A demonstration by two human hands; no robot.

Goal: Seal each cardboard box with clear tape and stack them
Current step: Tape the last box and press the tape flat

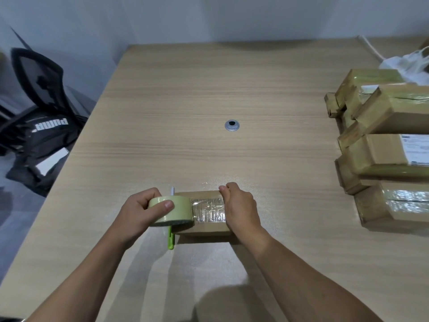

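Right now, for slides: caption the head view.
Left hand holds clear-tape roll against brown cardboard box gripped by right hand.

Single head-worn view, looking forward and down, close over table (209, 89)

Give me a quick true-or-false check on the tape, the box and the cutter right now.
The left hand grips the tape roll. True.
The right hand hovers clear of the small box. False: it holds the box's right end.
A clear tape strip lies across the box top. True.
The green cutter lies on top of the box. False: it lies on the table beside the box's left end.
Other taped boxes are piled at the table's right. True.
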